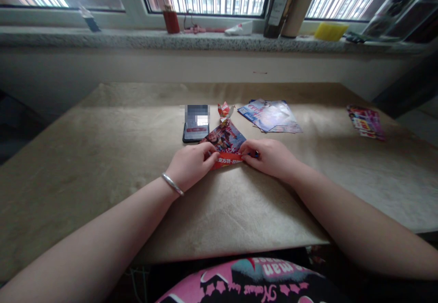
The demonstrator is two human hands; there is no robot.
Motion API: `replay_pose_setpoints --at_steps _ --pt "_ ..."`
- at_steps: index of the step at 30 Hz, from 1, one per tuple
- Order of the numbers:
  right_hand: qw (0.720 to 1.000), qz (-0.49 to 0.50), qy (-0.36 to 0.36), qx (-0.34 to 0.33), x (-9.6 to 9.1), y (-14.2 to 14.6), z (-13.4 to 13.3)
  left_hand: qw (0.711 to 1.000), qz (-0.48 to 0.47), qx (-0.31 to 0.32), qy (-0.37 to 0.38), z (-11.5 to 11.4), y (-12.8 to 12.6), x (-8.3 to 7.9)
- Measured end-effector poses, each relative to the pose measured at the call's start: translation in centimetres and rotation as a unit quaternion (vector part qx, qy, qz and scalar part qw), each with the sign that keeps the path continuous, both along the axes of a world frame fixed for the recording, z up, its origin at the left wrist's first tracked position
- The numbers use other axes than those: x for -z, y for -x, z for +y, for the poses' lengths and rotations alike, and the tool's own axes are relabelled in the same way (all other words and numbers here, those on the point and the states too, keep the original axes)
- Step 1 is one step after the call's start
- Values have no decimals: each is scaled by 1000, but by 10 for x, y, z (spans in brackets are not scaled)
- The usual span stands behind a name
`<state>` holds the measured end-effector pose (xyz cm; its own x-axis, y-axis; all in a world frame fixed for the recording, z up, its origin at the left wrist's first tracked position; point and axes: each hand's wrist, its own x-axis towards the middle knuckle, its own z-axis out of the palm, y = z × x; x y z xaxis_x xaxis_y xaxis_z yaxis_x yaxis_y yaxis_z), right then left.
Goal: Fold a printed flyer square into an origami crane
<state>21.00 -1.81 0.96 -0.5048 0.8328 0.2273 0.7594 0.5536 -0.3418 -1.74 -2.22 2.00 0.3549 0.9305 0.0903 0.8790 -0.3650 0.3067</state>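
A printed sheet of paper (226,139) lies at the middle of the table, its near edge turned up into a red strip with white lettering. My left hand (193,162) pinches the left end of that strip between thumb and fingers. At the right end, my right hand (265,155) is closed on the same paper. Just behind the sheet stands a small folded paper figure (225,110) in red and white. A smartphone (195,132) lies to the left, close to the sheet's left corner; part of its screen is blurred out.
Several printed sheets (273,117) are stacked behind my right hand. Further right lies a pile of colourful printed papers (367,122). On the stone windowsill (130,43) stand a red container (171,21), a dark jar (278,11) and a yellow block (330,32).
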Motion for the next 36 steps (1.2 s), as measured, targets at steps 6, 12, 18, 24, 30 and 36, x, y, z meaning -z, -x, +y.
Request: replay_pose_setpoints --at_steps 6,12,18,24,30,36 --pt "1000 -6 -16 -17 2 -1 0 992 100 30 -73 -1 -1 3" --pt "998 2 -20 -59 4 0 2 987 113 54 -99 1 1 7" --pt "998 11 -22 -63 6 0 4 988 100 52 -107 2 2 9" --pt "997 20 -35 -66 9 0 5 987 104 47 -116 4 3 11" --pt "997 -11 -47 -65 8 0 4 984 112 40 -132 4 2 10" --pt "996 -27 -55 -68 9 0 4 985 102 33 -139 4 2 10"
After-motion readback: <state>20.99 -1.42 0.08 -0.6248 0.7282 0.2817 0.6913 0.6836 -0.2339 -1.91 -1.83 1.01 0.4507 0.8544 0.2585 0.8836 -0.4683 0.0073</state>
